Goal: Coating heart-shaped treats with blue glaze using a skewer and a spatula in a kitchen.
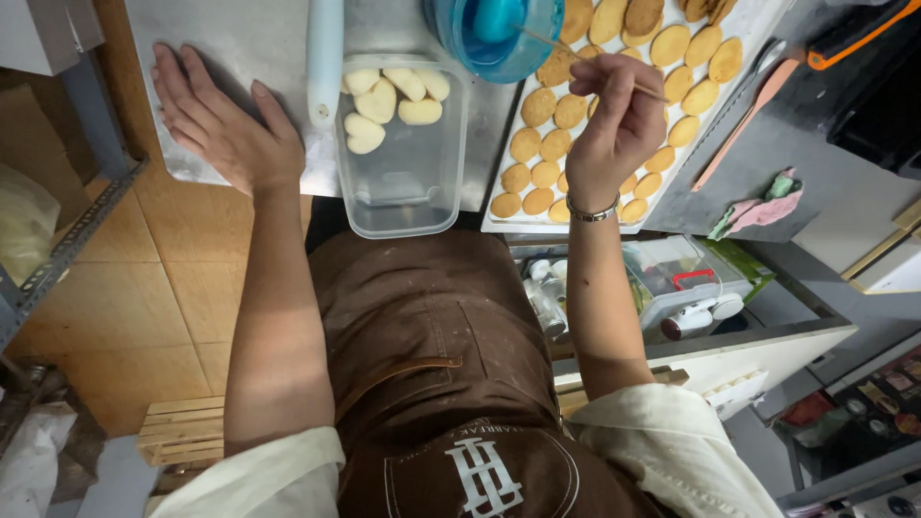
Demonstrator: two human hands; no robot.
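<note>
Steel worktop bears the flat, open left hand; right hand pinches a thin stick.

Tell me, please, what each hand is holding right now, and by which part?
The right hand pinches a thin wooden stick near its lower end. The left hand holds nothing; it lies flat on the metal tray.

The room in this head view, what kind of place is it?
Probably a small bakery kitchen: a tray of round biscuits, heart-shaped pieces in a clear plastic box, a steel worktop, and a brown apron.
</note>
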